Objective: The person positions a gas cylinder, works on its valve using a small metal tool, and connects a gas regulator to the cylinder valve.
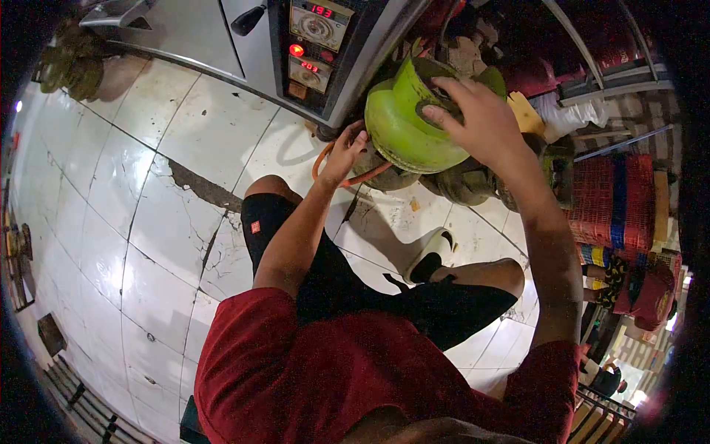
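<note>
A green gas cylinder [396,122] stands tilted beside the oven's lower corner. My right hand [473,118] is at its top, with the fingers over the collar and the thumb in the collar's opening. By the cylinder's left side is my left hand [346,153], its fingers curled in. Whether those fingers touch the cylinder or hold something small is hidden. An orange hose [318,164] loops around behind my left wrist and runs on under the cylinder. The valve is covered by my right hand and the collar.
An oven [333,74] with lit red displays rises ahead. Several dirty, rounded cylinders [462,186] crowd the floor behind the green one. Red crates [610,200] are stacked at the right. The white floor tiles [159,229] are cracked. People are visible at the far right.
</note>
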`<action>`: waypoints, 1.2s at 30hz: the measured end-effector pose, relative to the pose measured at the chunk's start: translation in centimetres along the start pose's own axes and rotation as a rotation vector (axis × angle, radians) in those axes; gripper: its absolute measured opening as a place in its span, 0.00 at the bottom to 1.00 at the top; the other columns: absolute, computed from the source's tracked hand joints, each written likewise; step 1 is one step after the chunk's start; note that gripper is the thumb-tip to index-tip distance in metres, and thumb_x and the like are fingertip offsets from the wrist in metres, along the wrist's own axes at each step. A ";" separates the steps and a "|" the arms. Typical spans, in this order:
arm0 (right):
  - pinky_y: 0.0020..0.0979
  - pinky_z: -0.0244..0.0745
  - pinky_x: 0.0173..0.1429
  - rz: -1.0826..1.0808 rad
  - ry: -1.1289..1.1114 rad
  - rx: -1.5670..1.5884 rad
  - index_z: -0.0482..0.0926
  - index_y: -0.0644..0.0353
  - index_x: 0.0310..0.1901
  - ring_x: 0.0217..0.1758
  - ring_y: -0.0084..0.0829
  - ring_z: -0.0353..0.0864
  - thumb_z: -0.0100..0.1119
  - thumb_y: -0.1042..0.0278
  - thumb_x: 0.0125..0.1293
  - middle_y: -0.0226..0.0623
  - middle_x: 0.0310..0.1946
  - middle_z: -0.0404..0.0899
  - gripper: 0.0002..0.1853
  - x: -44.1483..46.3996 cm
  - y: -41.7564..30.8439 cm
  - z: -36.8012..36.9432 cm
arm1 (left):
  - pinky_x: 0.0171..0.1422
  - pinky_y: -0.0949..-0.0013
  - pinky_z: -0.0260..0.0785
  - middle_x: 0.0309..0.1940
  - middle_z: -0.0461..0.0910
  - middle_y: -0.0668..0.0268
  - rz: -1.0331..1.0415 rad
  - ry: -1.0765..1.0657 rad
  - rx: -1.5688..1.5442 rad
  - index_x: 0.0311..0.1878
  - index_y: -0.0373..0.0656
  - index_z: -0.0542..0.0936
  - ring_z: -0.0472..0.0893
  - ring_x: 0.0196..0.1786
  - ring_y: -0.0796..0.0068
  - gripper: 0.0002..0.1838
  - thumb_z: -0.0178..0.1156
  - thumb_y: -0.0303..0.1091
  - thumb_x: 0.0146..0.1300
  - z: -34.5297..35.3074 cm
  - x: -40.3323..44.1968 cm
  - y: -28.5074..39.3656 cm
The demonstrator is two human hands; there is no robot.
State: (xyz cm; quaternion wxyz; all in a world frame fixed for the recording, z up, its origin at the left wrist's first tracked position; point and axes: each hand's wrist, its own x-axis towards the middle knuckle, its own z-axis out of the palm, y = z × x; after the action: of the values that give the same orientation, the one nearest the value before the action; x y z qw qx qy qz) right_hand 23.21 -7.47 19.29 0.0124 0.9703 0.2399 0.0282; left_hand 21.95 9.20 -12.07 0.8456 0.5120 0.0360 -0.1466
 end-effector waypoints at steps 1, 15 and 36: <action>0.42 0.72 0.60 -0.010 0.021 -0.008 0.76 0.54 0.62 0.60 0.46 0.76 0.58 0.43 0.68 0.45 0.54 0.78 0.28 0.0 -0.1 -0.1 | 0.67 0.59 0.68 0.67 0.71 0.56 0.004 0.000 0.008 0.75 0.44 0.62 0.72 0.68 0.62 0.43 0.60 0.63 0.66 0.0 0.1 0.0; 0.43 0.71 0.47 -0.377 0.293 0.331 0.79 0.59 0.57 0.42 0.40 0.75 0.72 0.67 0.57 0.39 0.42 0.78 0.25 -9.7 -5.6 1.5 | 0.39 0.70 0.64 0.27 0.70 0.70 0.205 0.574 -0.235 0.46 0.36 0.74 0.68 0.29 0.78 0.20 0.51 0.48 0.77 -2.0 1.7 -1.5; 0.42 0.71 0.58 -0.123 0.354 0.113 0.78 0.58 0.58 0.57 0.46 0.76 0.66 0.63 0.63 0.47 0.51 0.79 0.22 -1.9 -2.5 -2.0 | 0.52 0.68 0.70 0.41 0.79 0.62 0.639 0.797 0.324 0.54 0.35 0.75 0.77 0.43 0.71 0.15 0.62 0.32 0.68 -6.5 3.8 4.4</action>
State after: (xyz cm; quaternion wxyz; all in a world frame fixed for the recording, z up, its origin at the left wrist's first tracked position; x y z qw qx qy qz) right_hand 20.26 -6.12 21.11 -0.0826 0.9329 0.2982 0.1842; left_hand 27.37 16.02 -12.15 0.6790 0.6373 0.1737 0.3204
